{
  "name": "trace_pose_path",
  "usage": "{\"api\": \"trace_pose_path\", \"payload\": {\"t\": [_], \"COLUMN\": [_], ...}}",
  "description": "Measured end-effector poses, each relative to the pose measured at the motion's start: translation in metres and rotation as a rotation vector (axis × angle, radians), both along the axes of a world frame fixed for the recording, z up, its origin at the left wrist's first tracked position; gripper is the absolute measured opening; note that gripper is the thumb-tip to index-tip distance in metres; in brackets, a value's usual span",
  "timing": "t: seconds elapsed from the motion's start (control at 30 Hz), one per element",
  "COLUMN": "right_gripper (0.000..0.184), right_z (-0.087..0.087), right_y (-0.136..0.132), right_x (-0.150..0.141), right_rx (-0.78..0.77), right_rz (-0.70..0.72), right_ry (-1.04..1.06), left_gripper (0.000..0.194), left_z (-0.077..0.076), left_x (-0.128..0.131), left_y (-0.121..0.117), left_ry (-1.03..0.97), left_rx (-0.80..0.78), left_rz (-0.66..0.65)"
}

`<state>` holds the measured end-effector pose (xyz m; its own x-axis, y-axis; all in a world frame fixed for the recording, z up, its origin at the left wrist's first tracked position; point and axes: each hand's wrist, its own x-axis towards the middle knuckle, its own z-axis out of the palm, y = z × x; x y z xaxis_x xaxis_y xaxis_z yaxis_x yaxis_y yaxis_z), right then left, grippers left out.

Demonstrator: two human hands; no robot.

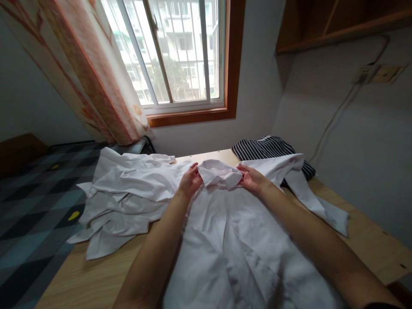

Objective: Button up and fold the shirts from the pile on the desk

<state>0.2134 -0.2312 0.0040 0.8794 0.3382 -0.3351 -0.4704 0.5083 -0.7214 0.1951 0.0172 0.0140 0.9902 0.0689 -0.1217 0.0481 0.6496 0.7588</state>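
Note:
A white shirt (209, 219) lies front up along the wooden table, its collar at the far end and its lower part toward me. My left hand (192, 180) pinches the left side of the collar (219, 169). On the opposite side, my right hand (250, 178) grips the collar's right edge between thumb and fingers. One sleeve (317, 206) spreads out to the right, past my right forearm. Left of my left hand is a heap of crumpled white clothing (128, 189); where it meets the shirt is partly hidden behind my hand.
Black-and-white striped folded cloth (265, 148) sits at the table's back right. The wooden table (106, 274) borders a bed with a checked cover (28, 206) on the left. Behind are a curtain (96, 77), a window (180, 56) and a wall socket with a cord (365, 76).

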Motion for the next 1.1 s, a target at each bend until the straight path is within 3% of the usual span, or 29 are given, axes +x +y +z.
{"api": "trace_pose_path", "payload": {"t": [0.13,0.27,0.37,0.47,0.6,0.7,0.83,0.97,1.03,1.1], "right_gripper": [0.005,0.010,0.018,0.027,0.032,0.029,0.030,0.039,0.043,0.045], "right_z": [-0.008,-0.009,-0.008,-0.008,-0.006,-0.001,0.001,-0.005,-0.008,-0.009], "right_y": [0.001,-0.005,-0.009,-0.008,-0.004,-0.002,0.001,-0.002,-0.006,-0.010], "right_x": [-0.003,-0.008,-0.014,-0.017,-0.016,-0.013,-0.008,-0.004,-0.004,-0.004], "right_rx": [-0.268,-0.373,-0.457,-0.405,-0.086,0.107,0.149,0.052,-0.045,-0.183], "right_rz": [-0.031,-0.008,0.072,0.079,-0.067,-0.153,-0.177,-0.190,-0.170,-0.118], "right_ry": [-0.041,-0.068,-0.107,-0.143,-0.185,-0.256,-0.298,-0.257,-0.289,-0.331], "left_gripper": [0.026,0.042,0.054,0.066,0.068,0.060,0.046,0.050,0.052,0.053], "left_z": [-0.002,0.002,0.005,0.005,0.001,-0.001,-0.005,-0.012,-0.013,-0.009], "left_x": [-0.003,-0.013,-0.020,-0.023,-0.024,-0.024,-0.020,-0.013,-0.011,-0.010], "left_y": [-0.006,0.001,0.010,0.016,0.019,0.015,0.009,0.011,0.015,0.019], "left_ry": [0.112,0.112,0.104,0.062,-0.002,-0.118,-0.174,-0.138,-0.112,-0.124], "left_rx": [0.275,0.686,0.809,0.775,0.427,0.185,0.063,0.140,0.318,0.625], "left_rz": [-0.051,-0.195,-0.279,-0.308,-0.297,-0.194,-0.106,-0.020,0.026,0.126]}}
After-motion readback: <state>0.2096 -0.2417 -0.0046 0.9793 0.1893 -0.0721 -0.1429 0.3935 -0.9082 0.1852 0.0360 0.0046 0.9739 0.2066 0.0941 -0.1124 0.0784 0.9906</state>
